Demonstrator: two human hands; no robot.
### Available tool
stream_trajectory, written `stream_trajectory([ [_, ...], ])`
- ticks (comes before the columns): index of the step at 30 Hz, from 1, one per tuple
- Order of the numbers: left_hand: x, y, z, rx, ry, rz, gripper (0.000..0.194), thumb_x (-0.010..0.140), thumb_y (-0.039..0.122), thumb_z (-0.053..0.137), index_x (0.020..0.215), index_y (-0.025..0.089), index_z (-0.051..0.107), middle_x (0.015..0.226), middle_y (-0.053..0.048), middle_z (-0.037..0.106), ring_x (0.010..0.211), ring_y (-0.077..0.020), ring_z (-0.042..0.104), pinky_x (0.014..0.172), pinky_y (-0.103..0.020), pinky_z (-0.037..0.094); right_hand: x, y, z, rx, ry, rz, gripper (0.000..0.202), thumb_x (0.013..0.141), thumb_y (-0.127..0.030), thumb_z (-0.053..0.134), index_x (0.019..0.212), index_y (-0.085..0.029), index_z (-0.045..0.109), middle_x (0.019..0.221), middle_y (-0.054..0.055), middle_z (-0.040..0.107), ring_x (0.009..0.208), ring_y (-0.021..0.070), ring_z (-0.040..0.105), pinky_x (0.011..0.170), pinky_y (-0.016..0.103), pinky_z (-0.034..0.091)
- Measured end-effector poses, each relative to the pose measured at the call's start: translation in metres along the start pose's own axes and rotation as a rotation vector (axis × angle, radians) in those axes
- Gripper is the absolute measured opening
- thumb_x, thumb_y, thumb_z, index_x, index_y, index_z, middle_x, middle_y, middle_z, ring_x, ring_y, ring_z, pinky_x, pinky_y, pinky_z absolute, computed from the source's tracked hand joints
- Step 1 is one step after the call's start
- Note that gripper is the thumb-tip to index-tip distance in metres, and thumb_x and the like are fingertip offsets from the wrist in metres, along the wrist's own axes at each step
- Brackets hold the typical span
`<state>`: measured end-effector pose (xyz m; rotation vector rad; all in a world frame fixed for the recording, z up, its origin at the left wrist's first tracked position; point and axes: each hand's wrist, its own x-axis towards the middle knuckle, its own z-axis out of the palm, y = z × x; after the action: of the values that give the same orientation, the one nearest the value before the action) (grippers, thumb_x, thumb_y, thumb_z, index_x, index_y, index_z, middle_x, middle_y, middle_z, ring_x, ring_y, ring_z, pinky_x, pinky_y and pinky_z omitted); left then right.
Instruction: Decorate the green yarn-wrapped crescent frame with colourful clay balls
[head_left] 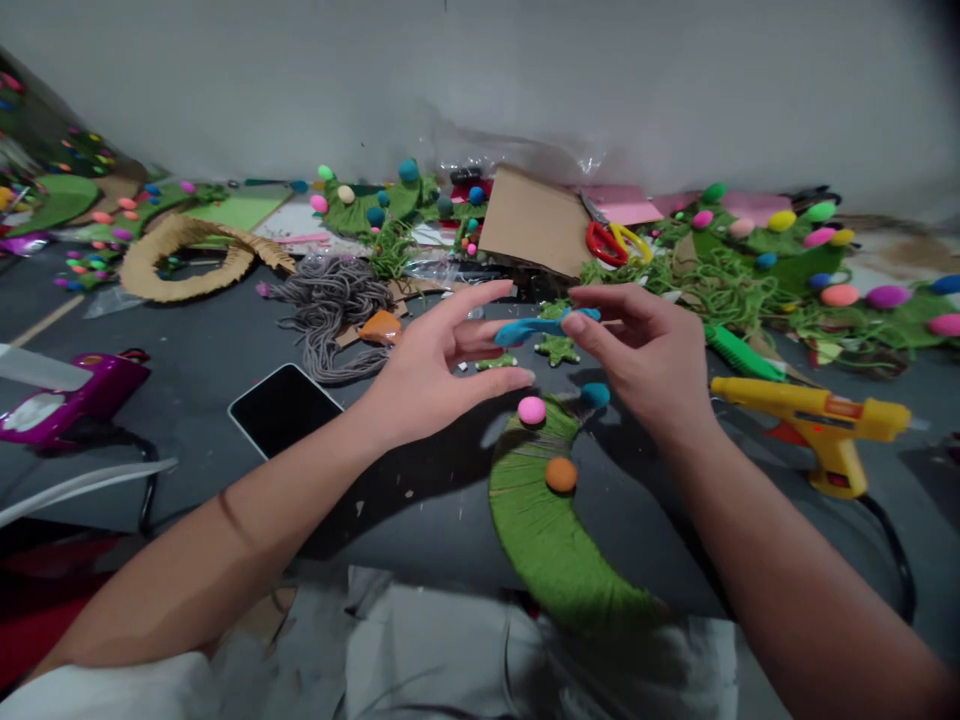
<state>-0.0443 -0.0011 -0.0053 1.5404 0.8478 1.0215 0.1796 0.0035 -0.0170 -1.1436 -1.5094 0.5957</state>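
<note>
My right hand [645, 345] pinches a bright blue felt-like piece [532, 328] between thumb and fingers. My left hand [435, 365] is open around the other end of this piece, thumb and fingers apart; whether a fingertip touches it I cannot tell. Below both hands lies a green yarn-wrapped crescent [532, 530], bearing a pink ball [532, 410] and an orange ball [561, 475]. A teal ball [595, 396] sits by its upper tip. Behind the blue piece is a small green star [557, 348].
A yellow glue gun [817, 420] lies right, a purple glue gun [82, 395] left. Near my left forearm is a phone [285, 408]. Grey yarn [337, 305], a tan ring [180, 260], cardboard [532, 220], red-and-yellow scissors [619, 243] and green yarn [720, 290] line the back.
</note>
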Motion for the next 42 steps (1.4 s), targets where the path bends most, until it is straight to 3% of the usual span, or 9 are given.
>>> stream_trajectory([
  [3, -0.001, 0.0, 0.002, -0.031, -0.058, -0.015, 0.087, 0.073, 0.026, 0.094, 0.149, 0.025, 0.05, 0.129, -0.007, 0.078, 0.124, -0.0272, 0.073, 0.112, -0.042, 0.057, -0.005, -0.002, 0.009, 0.015, -0.131, -0.017, 0.044, 0.079, -0.044, 0.089, 0.117, -0.025, 0.078, 0.105, 0.005, 0.078, 0.087, 0.0194, 0.072, 0.076, 0.035, 0.059],
  [7, -0.002, -0.002, 0.003, 0.03, -0.077, -0.025, 0.084, 0.078, 0.029, 0.09, 0.151, 0.024, 0.049, 0.112, -0.006, 0.083, 0.112, -0.0259, 0.078, 0.105, -0.04, 0.06, -0.014, -0.01, 0.023, 0.021, -0.241, -0.101, 0.022, 0.082, -0.037, 0.087, 0.1, -0.025, 0.082, 0.098, 0.003, 0.079, 0.089, 0.0183, 0.072, 0.078, 0.033, 0.058],
  [14, -0.001, -0.002, -0.001, 0.122, 0.02, -0.013, 0.064, 0.084, 0.035, 0.085, 0.142, 0.024, 0.061, 0.091, -0.003, 0.083, 0.088, -0.0227, 0.081, 0.083, -0.034, 0.064, -0.004, -0.005, 0.008, -0.027, -0.07, -0.095, 0.013, 0.084, -0.033, 0.085, 0.075, -0.025, 0.078, 0.074, 0.0, 0.074, 0.07, 0.0164, 0.066, 0.065, 0.031, 0.052],
  [17, 0.0, -0.002, -0.001, 0.084, 0.026, 0.002, 0.073, 0.08, 0.035, 0.089, 0.145, 0.025, 0.058, 0.102, -0.005, 0.083, 0.098, -0.0244, 0.08, 0.093, -0.038, 0.064, 0.002, 0.002, -0.001, -0.03, -0.005, -0.014, 0.016, 0.082, -0.04, 0.086, 0.086, -0.025, 0.08, 0.08, 0.001, 0.076, 0.07, 0.0171, 0.067, 0.063, 0.032, 0.053],
  [22, -0.001, -0.002, 0.001, 0.015, -0.048, 0.004, 0.091, 0.07, 0.031, 0.096, 0.149, 0.026, 0.053, 0.124, -0.008, 0.079, 0.124, -0.0296, 0.072, 0.112, -0.044, 0.057, -0.005, -0.002, 0.009, -0.007, -0.14, -0.008, 0.037, 0.079, -0.039, 0.089, 0.112, -0.023, 0.079, 0.1, 0.004, 0.078, 0.086, 0.0189, 0.071, 0.075, 0.033, 0.058],
  [29, -0.003, -0.002, -0.001, 0.071, -0.023, -0.007, 0.068, 0.081, 0.034, 0.089, 0.142, 0.025, 0.061, 0.098, -0.004, 0.084, 0.099, -0.0267, 0.081, 0.098, -0.041, 0.062, -0.013, -0.008, 0.02, -0.02, -0.215, -0.186, 0.004, 0.088, -0.03, 0.081, 0.091, -0.028, 0.083, 0.091, 0.001, 0.078, 0.084, 0.0174, 0.071, 0.077, 0.033, 0.057],
  [34, -0.001, -0.002, -0.004, 0.106, 0.007, 0.0, 0.059, 0.084, 0.036, 0.086, 0.139, 0.027, 0.065, 0.096, -0.003, 0.084, 0.096, -0.0278, 0.081, 0.089, -0.04, 0.065, -0.002, -0.002, 0.005, -0.015, -0.08, -0.091, 0.016, 0.087, -0.037, 0.082, 0.078, -0.025, 0.079, 0.079, 0.001, 0.075, 0.074, 0.0175, 0.067, 0.067, 0.032, 0.054],
  [37, 0.0, -0.002, -0.003, 0.058, -0.027, -0.011, 0.076, 0.077, 0.032, 0.091, 0.145, 0.026, 0.058, 0.111, -0.006, 0.083, 0.108, -0.0284, 0.079, 0.102, -0.043, 0.062, 0.001, 0.0, -0.001, 0.014, -0.046, -0.038, 0.018, 0.084, -0.04, 0.084, 0.092, -0.025, 0.081, 0.087, 0.002, 0.077, 0.076, 0.0175, 0.068, 0.069, 0.032, 0.055],
  [42, -0.002, 0.002, 0.002, -0.019, -0.13, -0.045, 0.091, 0.072, 0.028, 0.094, 0.15, 0.026, 0.049, 0.124, -0.007, 0.079, 0.12, -0.0292, 0.075, 0.108, -0.044, 0.06, -0.007, -0.003, 0.01, 0.006, -0.247, -0.122, 0.04, 0.078, -0.039, 0.09, 0.114, -0.026, 0.079, 0.107, 0.004, 0.078, 0.094, 0.0201, 0.072, 0.079, 0.033, 0.058],
])
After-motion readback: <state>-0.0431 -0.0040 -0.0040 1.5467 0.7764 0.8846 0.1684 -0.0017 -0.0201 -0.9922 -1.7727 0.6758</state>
